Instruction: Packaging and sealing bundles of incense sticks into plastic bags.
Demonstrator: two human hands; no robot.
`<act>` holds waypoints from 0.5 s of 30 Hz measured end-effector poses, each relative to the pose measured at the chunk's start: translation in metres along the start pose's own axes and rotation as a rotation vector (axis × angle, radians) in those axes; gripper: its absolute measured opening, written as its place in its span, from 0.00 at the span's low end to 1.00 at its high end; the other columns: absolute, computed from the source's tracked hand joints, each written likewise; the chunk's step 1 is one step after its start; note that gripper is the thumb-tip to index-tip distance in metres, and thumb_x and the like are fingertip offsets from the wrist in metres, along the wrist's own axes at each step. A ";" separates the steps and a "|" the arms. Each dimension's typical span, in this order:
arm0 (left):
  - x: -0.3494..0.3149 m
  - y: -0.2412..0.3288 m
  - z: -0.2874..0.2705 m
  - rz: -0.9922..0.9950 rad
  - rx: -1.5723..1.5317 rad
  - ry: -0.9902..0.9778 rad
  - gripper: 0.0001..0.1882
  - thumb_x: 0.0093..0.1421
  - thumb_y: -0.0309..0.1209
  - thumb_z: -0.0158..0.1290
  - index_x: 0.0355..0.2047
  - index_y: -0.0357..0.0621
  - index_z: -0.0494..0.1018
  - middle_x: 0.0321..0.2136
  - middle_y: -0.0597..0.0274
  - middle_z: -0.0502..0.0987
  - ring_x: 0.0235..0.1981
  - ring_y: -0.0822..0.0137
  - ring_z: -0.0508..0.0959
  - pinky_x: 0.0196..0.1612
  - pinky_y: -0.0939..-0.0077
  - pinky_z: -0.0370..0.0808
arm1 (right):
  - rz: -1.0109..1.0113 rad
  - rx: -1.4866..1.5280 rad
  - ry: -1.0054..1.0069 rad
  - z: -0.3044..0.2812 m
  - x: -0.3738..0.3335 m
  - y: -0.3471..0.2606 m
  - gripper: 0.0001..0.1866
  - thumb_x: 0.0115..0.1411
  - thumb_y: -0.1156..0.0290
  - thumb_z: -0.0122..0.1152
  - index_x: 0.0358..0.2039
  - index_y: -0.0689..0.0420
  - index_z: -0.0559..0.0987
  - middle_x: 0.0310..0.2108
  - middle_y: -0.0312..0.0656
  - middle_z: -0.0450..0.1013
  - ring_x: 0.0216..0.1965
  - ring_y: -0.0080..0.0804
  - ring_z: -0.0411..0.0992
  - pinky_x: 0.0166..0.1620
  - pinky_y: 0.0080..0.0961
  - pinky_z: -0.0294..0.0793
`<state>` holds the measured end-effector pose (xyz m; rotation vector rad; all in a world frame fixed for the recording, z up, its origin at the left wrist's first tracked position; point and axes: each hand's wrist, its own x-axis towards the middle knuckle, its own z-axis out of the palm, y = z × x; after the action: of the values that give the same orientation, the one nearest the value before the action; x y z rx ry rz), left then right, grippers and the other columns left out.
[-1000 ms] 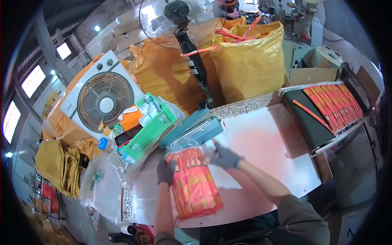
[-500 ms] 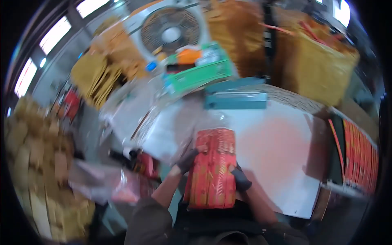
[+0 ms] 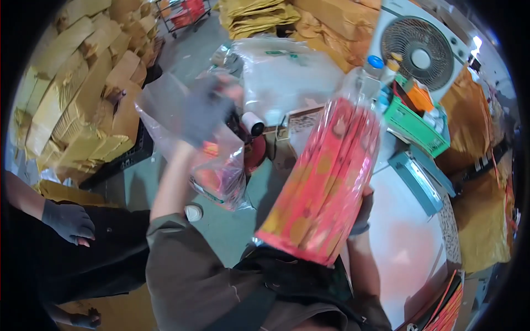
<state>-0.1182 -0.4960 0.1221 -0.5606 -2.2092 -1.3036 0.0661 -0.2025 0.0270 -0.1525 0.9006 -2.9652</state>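
A clear plastic package of red and gold printed packets is held up in front of me, tilted. My right hand, in a grey glove with bare fingertips, grips its right side; most of the fingers are behind it. Out to the left, my gloved left hand is smeared by motion at the mouth of a large clear plastic bag. Whether those fingers touch the bag I cannot tell. Inside the bag lie red and orange printed packages.
A co-worker's gloved hand is at the left. Cardboard bundles stand behind it. Right of me is a white tabletop with a teal box, a green basket and a fan. A stack of clear bags lies ahead.
My view has swung left. My left hand has let go of the package and moved out to the plastic bag. My right hand has lifted the package off the table area.
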 end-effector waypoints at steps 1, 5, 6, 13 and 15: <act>0.016 -0.004 -0.041 0.102 0.353 0.087 0.17 0.48 0.40 0.59 0.35 0.44 0.74 0.29 0.60 0.74 0.33 0.62 0.74 0.37 0.71 0.70 | -0.021 -0.053 0.008 0.008 0.026 -0.002 0.35 0.56 0.50 0.47 0.59 0.57 0.56 0.57 0.45 0.59 0.56 0.40 0.60 0.57 0.38 0.61; 0.024 -0.092 -0.139 0.097 1.324 0.212 0.17 0.47 0.39 0.59 0.37 0.49 0.75 0.46 0.50 0.69 0.43 0.51 0.72 0.46 0.64 0.68 | -0.060 -0.256 -0.079 0.089 0.126 0.001 0.37 0.56 0.49 0.46 0.60 0.57 0.54 0.58 0.45 0.58 0.57 0.40 0.60 0.57 0.37 0.61; 0.020 -0.107 -0.148 -0.113 1.182 0.132 0.18 0.46 0.39 0.59 0.38 0.50 0.75 0.48 0.49 0.68 0.44 0.52 0.71 0.48 0.64 0.67 | -0.087 -0.241 -0.090 0.103 0.150 0.005 0.35 0.56 0.50 0.47 0.59 0.58 0.55 0.55 0.45 0.61 0.54 0.38 0.63 0.56 0.36 0.63; -0.009 -0.161 -0.189 -0.438 0.225 -0.080 0.27 0.48 0.28 0.49 0.52 0.39 0.66 0.46 0.54 0.70 0.37 0.69 0.73 0.35 0.82 0.69 | -0.454 -0.552 -0.290 0.183 0.267 0.114 0.19 0.52 0.67 0.59 0.44 0.57 0.69 0.41 0.38 0.69 0.43 0.28 0.69 0.46 0.28 0.70; -0.012 -0.152 -0.187 -0.444 0.008 -0.047 0.28 0.48 0.26 0.46 0.54 0.35 0.63 0.40 0.60 0.73 0.28 0.76 0.73 0.28 0.88 0.68 | -0.502 -0.660 -0.349 0.177 0.274 0.160 0.21 0.51 0.68 0.60 0.46 0.58 0.68 0.42 0.38 0.68 0.43 0.28 0.69 0.47 0.29 0.70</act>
<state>-0.1570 -0.7317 0.0881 -0.0938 -2.4677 -1.5039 -0.1862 -0.4509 0.1072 -1.0055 1.9644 -2.7240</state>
